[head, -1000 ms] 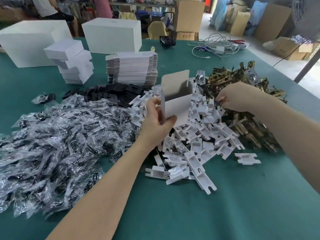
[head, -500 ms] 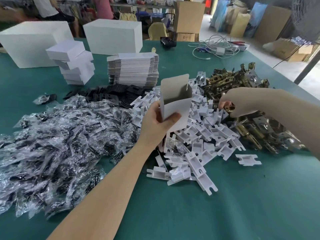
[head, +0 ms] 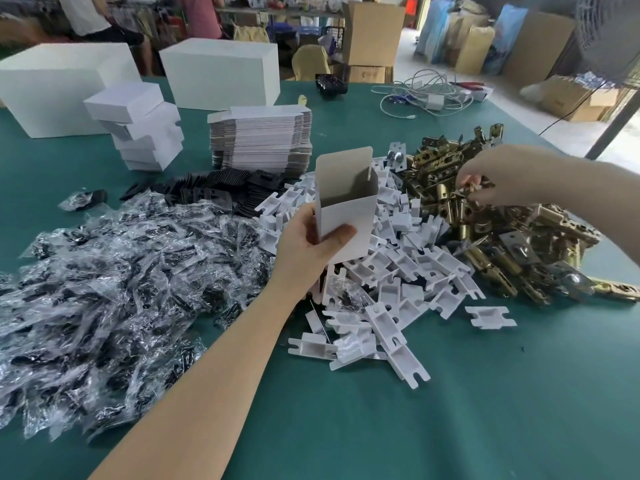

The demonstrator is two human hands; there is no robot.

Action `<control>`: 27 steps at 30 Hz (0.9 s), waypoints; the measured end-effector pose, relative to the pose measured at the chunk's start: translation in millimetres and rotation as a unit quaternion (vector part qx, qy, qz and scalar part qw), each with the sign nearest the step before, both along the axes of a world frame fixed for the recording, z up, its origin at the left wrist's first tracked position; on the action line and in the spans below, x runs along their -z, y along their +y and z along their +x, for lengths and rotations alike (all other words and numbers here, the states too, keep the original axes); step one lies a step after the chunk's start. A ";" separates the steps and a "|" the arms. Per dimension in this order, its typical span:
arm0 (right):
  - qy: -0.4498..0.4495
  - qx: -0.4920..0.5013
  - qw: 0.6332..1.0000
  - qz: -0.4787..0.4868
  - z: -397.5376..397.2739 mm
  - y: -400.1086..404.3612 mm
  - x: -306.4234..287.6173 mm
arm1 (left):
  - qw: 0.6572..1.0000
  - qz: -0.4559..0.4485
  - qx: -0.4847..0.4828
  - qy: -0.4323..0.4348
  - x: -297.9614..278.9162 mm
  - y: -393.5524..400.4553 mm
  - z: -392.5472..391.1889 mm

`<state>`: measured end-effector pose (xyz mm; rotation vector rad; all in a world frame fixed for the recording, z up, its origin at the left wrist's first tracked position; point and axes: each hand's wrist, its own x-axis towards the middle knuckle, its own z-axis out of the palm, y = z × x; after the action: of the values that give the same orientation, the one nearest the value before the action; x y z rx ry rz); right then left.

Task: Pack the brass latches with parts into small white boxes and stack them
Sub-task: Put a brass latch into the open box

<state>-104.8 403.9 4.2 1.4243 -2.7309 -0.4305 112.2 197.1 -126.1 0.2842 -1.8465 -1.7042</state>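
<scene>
My left hand (head: 308, 245) holds a small white box (head: 346, 213) upright over the heap of white plastic parts (head: 398, 271), with its top flap open. My right hand (head: 498, 174) is over the pile of brass latches (head: 502, 237) at the right, fingers pinched on a brass latch (head: 472, 192) at the pile's top. A stack of closed small white boxes (head: 138, 126) stands at the back left. Flat unfolded boxes (head: 259, 136) are stacked behind the parts.
Clear bags of black screws (head: 114, 282) cover the left of the green table (head: 450, 410). Black plates (head: 221, 188) lie behind them. Two large white cartons (head: 221, 74) stand at the back. Cables (head: 429, 95) lie far right. People stand beyond the table.
My right hand has moved up and to the right, from the edge of the white parts onto the brass latch pile. The left hand keeps the box where it was.
</scene>
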 end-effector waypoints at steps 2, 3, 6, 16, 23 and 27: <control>-0.017 0.010 0.999 -0.031 -6.9 8.3 -6.9 | 1.000 -0.001 -0.007 0.002 0.4 0.0 0.9; -0.022 0.014 0.999 -0.046 -9.2 12.2 -10.5 | 1.000 0.002 -0.011 0.006 0.2 -0.2 1.3; -0.033 0.027 0.995 -0.093 -12.4 21.7 -21.7 | 1.000 0.005 -0.015 0.019 0.3 -0.5 1.7; -0.001 -0.025 0.946 -0.323 39.5 18.3 -70.7 | 0.999 -0.010 0.015 0.041 -1.0 1.7 0.4; -0.144 -0.117 0.881 -0.435 95.6 -23.2 -88.7 | 0.999 -0.004 -0.001 0.039 1.5 -0.2 0.9; -0.105 -0.179 0.917 -0.341 106.1 -49.3 -88.3 | 0.999 -0.003 0.005 0.032 -1.1 -1.5 1.4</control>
<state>1.4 354.6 92.5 1.7303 -2.2769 0.6599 113.6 195.6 -125.0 0.2159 -1.8092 -1.6953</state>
